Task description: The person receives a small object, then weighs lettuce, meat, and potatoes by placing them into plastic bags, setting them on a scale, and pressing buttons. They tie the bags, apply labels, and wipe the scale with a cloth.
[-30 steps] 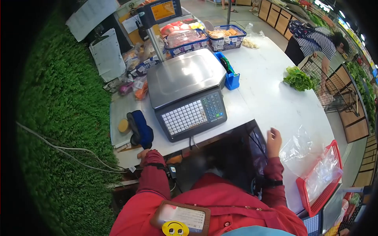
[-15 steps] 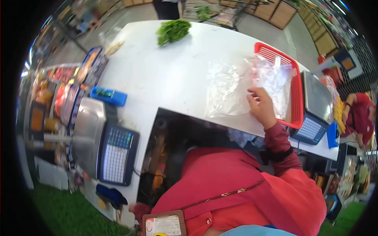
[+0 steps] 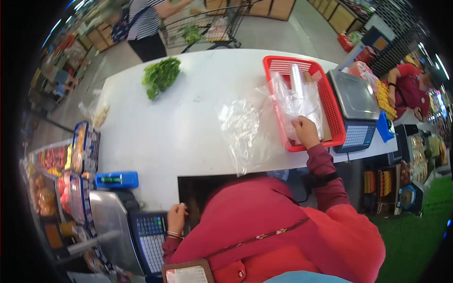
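Note:
My right hand [image 3: 306, 132] is over the front of a red plastic basket [image 3: 337, 120], fingers pinched on the edge of a clear plastic bag. In the basket lies a roll of clear plastic bags [image 3: 298, 87]. More clear plastic [image 3: 245, 129] spreads out from the basket across the white counter [image 3: 188, 137]. My left hand [image 3: 177, 218] is at the counter's near edge, beside the keypad of the left scale [image 3: 150, 236]. Its fingers are curled, with nothing visible in them. A bunch of leafy greens [image 3: 161, 76] lies near the far edge.
Right of the basket stands another scale [image 3: 354, 96]. A blue dispenser [image 3: 117, 179] sits by the left scale, with packed produce [image 3: 75, 188] beyond. A bag [image 3: 100, 115] lies at the left edge. Across the counter, a person [image 3: 146, 28] stands beside a cart [image 3: 203, 28]; a co-worker [image 3: 410, 87] is at right.
My view has turned, so the counter appears shifted. My right hand, loosely open over the plastic before, is now pinched on it. My left hand has come up to the counter edge.

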The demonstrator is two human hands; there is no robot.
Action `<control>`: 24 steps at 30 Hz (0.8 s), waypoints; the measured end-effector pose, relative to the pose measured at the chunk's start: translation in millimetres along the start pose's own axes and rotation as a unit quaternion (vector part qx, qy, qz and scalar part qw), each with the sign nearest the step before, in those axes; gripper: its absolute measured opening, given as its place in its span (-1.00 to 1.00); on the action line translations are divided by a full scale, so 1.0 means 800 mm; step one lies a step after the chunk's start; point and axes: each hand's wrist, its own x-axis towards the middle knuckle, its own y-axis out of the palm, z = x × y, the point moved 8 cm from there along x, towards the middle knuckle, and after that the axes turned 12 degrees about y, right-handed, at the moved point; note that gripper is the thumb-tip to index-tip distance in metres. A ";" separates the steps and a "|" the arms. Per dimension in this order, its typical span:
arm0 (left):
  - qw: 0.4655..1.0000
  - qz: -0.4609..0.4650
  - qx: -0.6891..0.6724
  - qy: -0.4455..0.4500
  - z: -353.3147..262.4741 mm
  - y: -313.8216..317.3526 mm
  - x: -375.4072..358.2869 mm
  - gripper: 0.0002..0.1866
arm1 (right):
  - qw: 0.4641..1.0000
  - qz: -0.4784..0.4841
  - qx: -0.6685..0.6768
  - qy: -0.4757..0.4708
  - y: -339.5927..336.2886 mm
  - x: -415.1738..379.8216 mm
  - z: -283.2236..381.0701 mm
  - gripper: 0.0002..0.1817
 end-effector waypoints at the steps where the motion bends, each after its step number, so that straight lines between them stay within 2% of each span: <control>1: 0.999 0.009 -0.001 0.048 -0.027 -0.009 0.035 -0.73 | 1.000 0.005 -0.001 0.026 -0.011 0.003 -0.007 -0.62; 4: 0.987 0.025 0.000 0.159 -0.114 -0.017 0.118 -0.75 | 0.958 -0.164 0.236 -0.011 -0.104 -0.010 -0.017 -0.72; 6: 0.975 0.074 -0.022 0.206 -0.183 0.014 0.143 -0.72 | 0.939 -0.200 0.278 0.027 -0.148 -0.010 -0.054 -0.70; 8: 0.957 0.137 -0.012 0.255 -0.239 0.058 0.158 -0.66 | 0.904 -0.196 0.377 0.048 -0.180 -0.027 -0.076 -0.69; 11: 0.908 0.231 0.031 0.349 -0.308 0.139 0.164 -0.58 | 0.872 -0.282 0.400 -0.009 -0.226 -0.075 -0.056 -0.69; 13: 0.876 0.265 0.093 0.392 -0.358 0.182 0.168 -0.52 | 0.859 -0.294 0.417 -0.038 -0.231 -0.083 -0.051 -0.68; 16: 0.859 0.251 0.118 0.430 -0.424 0.232 0.193 -0.42 | 0.863 -0.287 0.413 -0.057 -0.230 -0.075 -0.052 -0.67; 19: 0.850 0.187 0.138 0.473 -0.463 0.286 0.251 -0.34 | 0.873 -0.248 0.418 -0.047 -0.205 -0.039 -0.052 -0.69; 20: 0.845 0.150 0.152 0.490 -0.471 0.307 0.276 -0.37 | 0.920 -0.272 0.271 -0.076 -0.194 -0.026 -0.038 -0.68; 21: 0.839 0.114 0.168 0.504 -0.476 0.328 0.301 -0.40 | 0.945 -0.286 0.118 -0.103 -0.176 -0.011 -0.025 -0.66; 22: 0.833 0.076 0.182 0.517 -0.478 0.339 0.316 -0.42 | 0.942 -0.274 -0.008 -0.191 -0.145 0.005 -0.008 -0.61; 23: 0.826 0.146 0.219 0.498 -0.469 0.359 0.323 -0.49 | 0.962 -0.210 -0.053 -0.165 -0.103 0.032 -0.014 -0.59; 24: 0.814 0.214 0.252 0.478 -0.466 0.375 0.328 -0.56 | 0.983 -0.134 -0.081 -0.100 -0.086 0.053 -0.023 -0.57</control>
